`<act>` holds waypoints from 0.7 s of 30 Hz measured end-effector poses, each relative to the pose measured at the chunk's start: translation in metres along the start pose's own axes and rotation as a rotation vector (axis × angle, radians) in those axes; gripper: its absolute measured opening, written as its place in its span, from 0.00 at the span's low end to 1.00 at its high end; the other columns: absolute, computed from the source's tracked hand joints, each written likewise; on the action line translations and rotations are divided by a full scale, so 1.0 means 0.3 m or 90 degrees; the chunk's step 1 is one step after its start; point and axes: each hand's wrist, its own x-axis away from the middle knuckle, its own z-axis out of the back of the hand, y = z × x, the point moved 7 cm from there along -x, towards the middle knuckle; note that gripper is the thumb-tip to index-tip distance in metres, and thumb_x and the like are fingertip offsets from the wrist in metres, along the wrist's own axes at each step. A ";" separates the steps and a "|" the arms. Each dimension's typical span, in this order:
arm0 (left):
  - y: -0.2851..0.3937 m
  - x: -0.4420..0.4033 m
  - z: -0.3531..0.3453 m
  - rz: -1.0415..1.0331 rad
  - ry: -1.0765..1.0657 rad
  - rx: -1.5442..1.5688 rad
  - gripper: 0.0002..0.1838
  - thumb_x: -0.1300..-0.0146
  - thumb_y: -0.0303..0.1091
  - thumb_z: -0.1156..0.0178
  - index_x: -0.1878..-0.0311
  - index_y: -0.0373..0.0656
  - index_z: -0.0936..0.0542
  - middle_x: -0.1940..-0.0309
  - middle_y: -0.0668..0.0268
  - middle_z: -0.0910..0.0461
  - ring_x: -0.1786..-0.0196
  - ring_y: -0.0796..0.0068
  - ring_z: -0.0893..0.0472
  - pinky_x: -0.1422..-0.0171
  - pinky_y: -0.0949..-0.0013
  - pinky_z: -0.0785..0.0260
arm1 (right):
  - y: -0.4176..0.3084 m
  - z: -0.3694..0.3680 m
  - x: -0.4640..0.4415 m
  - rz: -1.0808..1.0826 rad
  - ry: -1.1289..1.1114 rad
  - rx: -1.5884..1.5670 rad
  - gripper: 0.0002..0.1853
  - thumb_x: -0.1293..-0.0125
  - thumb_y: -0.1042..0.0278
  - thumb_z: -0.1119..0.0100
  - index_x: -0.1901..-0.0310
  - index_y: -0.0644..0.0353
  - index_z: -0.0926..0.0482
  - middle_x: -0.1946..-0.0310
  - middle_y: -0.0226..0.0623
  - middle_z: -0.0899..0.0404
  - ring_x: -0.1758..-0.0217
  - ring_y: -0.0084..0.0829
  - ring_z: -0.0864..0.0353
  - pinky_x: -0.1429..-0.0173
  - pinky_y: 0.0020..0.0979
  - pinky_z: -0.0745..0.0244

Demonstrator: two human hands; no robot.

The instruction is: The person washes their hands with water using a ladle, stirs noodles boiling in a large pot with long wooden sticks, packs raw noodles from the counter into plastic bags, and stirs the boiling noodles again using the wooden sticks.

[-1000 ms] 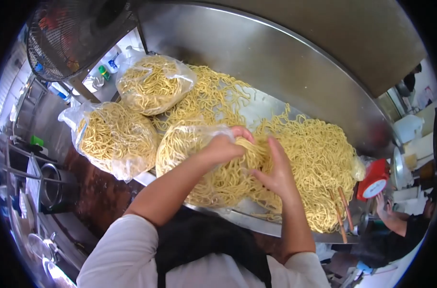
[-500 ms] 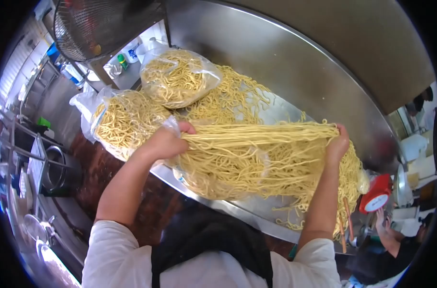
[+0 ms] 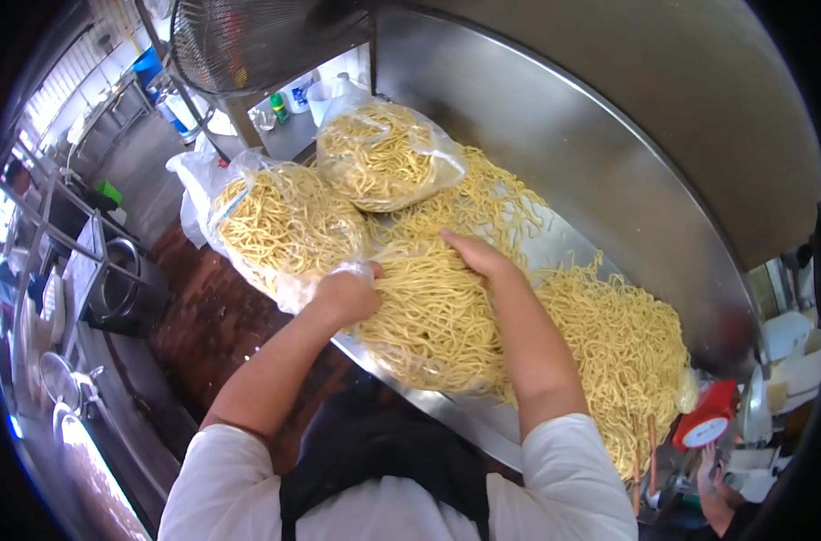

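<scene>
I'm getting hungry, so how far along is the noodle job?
The back bag and the left bag already look full, though I can't tell if they're closed. A third bag is in hand: the left hand grips its edge, and the right hand is on its noodles. What's left seems to be the loose noodles: a big heap and a thinner patch behind.

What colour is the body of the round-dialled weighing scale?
The weighing scale is red, best seen in the head view.
</scene>
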 end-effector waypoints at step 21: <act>0.391 0.180 0.285 -0.369 -0.182 0.854 0.24 0.27 0.43 0.55 0.39 0.32 0.28 0.47 0.55 0.21 0.52 0.72 0.19 0.49 0.74 0.30 | -0.321 -0.302 0.407 0.459 0.254 -0.049 0.15 0.36 0.67 0.48 0.49 0.61 0.26 0.54 0.43 0.23 0.49 0.37 0.25 0.45 0.37 0.29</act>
